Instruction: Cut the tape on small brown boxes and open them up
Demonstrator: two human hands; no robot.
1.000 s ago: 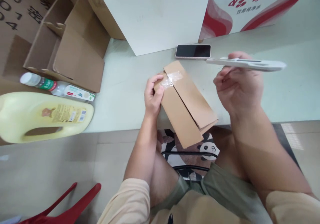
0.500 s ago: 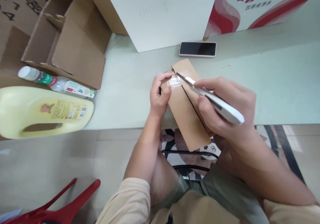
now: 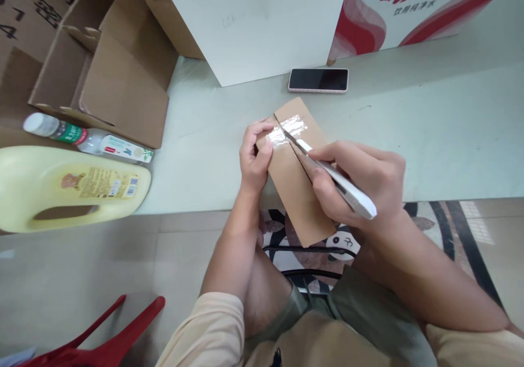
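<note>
A small brown cardboard box lies tilted over the table's front edge, with shiny clear tape across its top seam near the far end. My left hand grips the box's far left corner, thumb on top and fingers around the side. In my right hand is a white utility knife. Its dark blade touches the box at the seam, by the tape. The right hand's lower fingers are partly hidden behind the knife and palm.
A black phone lies beyond the box, before a white box and a red-and-white carton. At left are an open cardboard box, a clear bottle and a yellow jug. A red chair stands lower left.
The knife has moved slightly left and toward me, its tip now at the tape on the seam. More of the tape shows. The whole view has shifted a little.
</note>
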